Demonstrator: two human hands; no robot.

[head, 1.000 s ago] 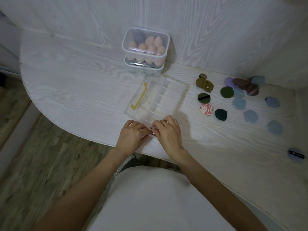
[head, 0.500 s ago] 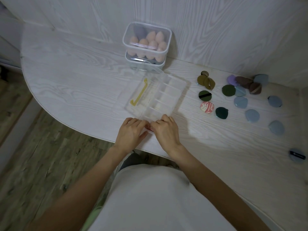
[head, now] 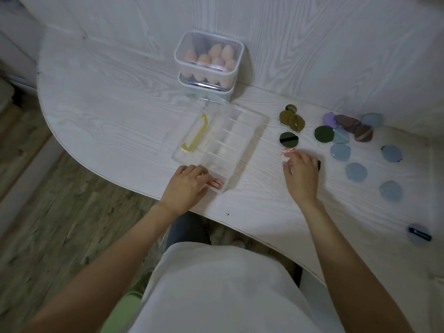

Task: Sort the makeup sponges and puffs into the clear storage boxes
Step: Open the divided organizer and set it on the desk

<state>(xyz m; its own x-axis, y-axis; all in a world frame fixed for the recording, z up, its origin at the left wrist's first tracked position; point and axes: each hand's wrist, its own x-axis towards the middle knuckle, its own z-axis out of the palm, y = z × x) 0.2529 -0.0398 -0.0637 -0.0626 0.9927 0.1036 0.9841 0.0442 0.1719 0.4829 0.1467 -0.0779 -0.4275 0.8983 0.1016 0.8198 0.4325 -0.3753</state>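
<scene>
A clear divided box with a yellow handle lies open on the table. A pink marbled puff sits in its nearest compartment, with my left hand resting on it and on the box's near end. My right hand hovers to the right with fingers spread, touching a pink marbled puff and partly covering a dark green puff. More loose puffs lie beyond: a green puff with a black strap, olive puffs, blue puffs. Two stacked clear boxes at the back hold peach sponges.
The table's curved front edge runs just under my left hand. A wood-grain wall stands behind the table. A blue puff with a dark label lies alone at the right, near the front edge.
My right hand has left the divided box and moved right to the loose pink marbled puff. My left hand stays at the box's near end, where a pink puff now shows.
</scene>
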